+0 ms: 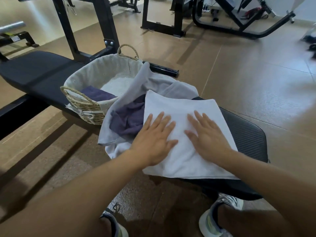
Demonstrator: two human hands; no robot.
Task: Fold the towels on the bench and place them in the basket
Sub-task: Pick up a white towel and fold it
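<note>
I think I am only partway through this job. One dark purple towel (97,95) is already lying flat inside the basket (82,101), so that one looks done. The white towel (184,127) is the one I am working on now. It lies on the black surface (246,134), just to the right of the basket, and it looks folded into a neat flat shape with straight edges. My left hand (153,142) and my right hand (205,141) both lie flat on top of it, fingers straight and spread wide, pressing it down and holding nothing. It is soft and a little fluffy, and it hangs a bit over the near edge of the surface. Between this towel and the basket there is a messy pile: a crumpled purple towel (128,118) sitting on a big pale grey towel (136,86) that leans up against the basket. Those two still need folding, I think, and the white one is not in the basket yet.
</note>
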